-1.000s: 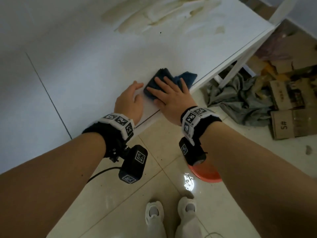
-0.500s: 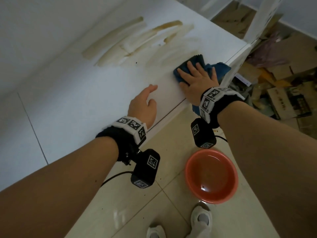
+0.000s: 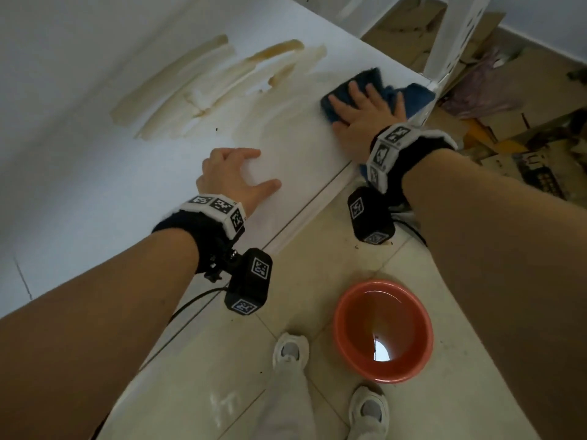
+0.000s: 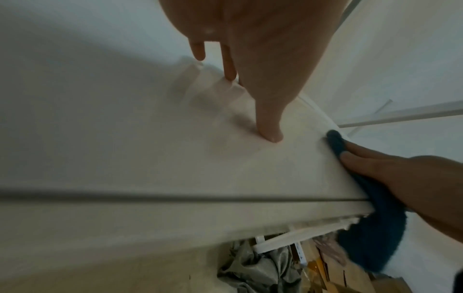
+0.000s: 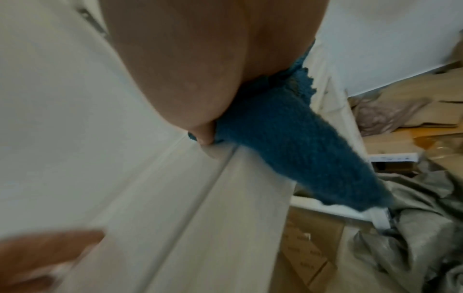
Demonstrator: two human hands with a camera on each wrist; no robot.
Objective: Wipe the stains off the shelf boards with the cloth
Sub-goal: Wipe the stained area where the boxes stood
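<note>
A white shelf board (image 3: pixel 95 173) runs across the head view, with long brown stains (image 3: pixel 209 87) smeared over its far part. My right hand (image 3: pixel 362 112) lies flat with straight fingers on a dark blue cloth (image 3: pixel 368 81) near the board's right end. Part of the cloth (image 5: pixel 295 142) hangs over the front edge, as the right wrist view shows. My left hand (image 3: pixel 238 173) rests on the bare board (image 4: pixel 125 148) to the left of the cloth, its fingertips (image 4: pixel 270 134) touching the surface and holding nothing.
An orange basin (image 3: pixel 382 331) with water stands on the tiled floor by my feet. Flattened cardboard (image 3: pixel 495 128) and a grey crumpled sheet (image 5: pixel 413 228) lie on the floor past the board's right end. A white perforated upright (image 3: pixel 454 36) rises at the far right corner.
My right hand has slid the cloth along the board toward its far right end, leaving a faint wet trail. My left hand has shifted forward on the board and spread its fingers.
</note>
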